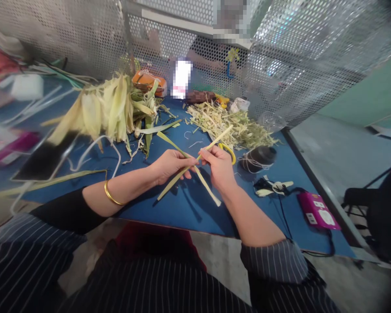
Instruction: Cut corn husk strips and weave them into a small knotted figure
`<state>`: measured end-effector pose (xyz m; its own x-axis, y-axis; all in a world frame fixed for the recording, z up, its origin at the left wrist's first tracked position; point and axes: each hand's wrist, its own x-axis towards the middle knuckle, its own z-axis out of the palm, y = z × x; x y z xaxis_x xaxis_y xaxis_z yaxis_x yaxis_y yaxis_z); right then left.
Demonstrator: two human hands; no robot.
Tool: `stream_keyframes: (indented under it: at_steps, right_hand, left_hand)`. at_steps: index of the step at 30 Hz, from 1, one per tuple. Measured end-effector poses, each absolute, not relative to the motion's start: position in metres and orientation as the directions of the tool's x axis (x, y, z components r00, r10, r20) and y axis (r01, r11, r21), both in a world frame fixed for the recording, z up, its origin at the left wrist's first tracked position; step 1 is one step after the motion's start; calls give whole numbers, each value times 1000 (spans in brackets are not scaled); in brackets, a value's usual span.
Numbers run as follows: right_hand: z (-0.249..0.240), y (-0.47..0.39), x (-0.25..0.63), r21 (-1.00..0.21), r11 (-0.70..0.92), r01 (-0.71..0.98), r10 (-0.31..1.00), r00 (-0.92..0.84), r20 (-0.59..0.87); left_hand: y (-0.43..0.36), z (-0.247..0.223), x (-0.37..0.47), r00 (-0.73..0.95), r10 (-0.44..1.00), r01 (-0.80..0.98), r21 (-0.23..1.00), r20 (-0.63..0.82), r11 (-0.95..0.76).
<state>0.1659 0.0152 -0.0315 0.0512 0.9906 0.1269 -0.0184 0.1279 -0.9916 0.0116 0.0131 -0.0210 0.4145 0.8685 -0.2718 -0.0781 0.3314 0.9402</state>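
Observation:
Two pale green-yellow corn husk strips cross in an X between my hands above the blue table. One strip (210, 189) runs from upper left to lower right; the other strip (222, 134) rises from lower left to upper right. My left hand (171, 166) pinches them near the crossing between thumb and fingers. On the other side, my right hand (219, 165) has its thumb and forefinger closed on the strips close to the same crossing. Just behind the right hand, yellow scissor handles (229, 153) show in part, the rest hidden.
A pile of corn husks (109, 108) lies at back left, shredded husk (230, 124) at back centre. A dark thread spool (260, 158) and magenta box (317, 211) sit right. On the left are a dark flat device (45, 158) and white cable (115, 150). Perforated metal panels (195, 48) stand behind.

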Motion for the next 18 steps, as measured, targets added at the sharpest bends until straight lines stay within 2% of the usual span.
stream_keyframes:
  at_steps: [3, 6, 9, 11, 15, 18]
  right_hand:
    - [-33, 18, 166, -991, 135, 1, 985, 108, 134]
    - [-28, 22, 175, -998, 61, 26, 997, 50, 62]
    - [-17, 20, 184, -975, -45, 216, 989, -126, -73]
    - [-12, 16, 185, -916, 2, 402, 967, -234, -101]
    - [-17, 12, 180, -745, 236, 624, 953, -300, 50]
    - [-23, 11, 175, -524, 412, 746, 911, -330, 246]
  left_hand:
    - [14, -25, 15, 364, 892, -69, 947, -268, 312]
    - [17, -28, 14, 306, 905, -116, 932, -294, 342]
    - [22, -27, 11, 205, 924, -189, 913, -323, 361]
    - [25, -25, 8, 163, 927, -234, 900, -337, 368]
    - [29, -24, 7, 168, 927, -251, 895, -336, 370]
    - [31, -27, 9, 99, 937, -251, 903, -334, 348]
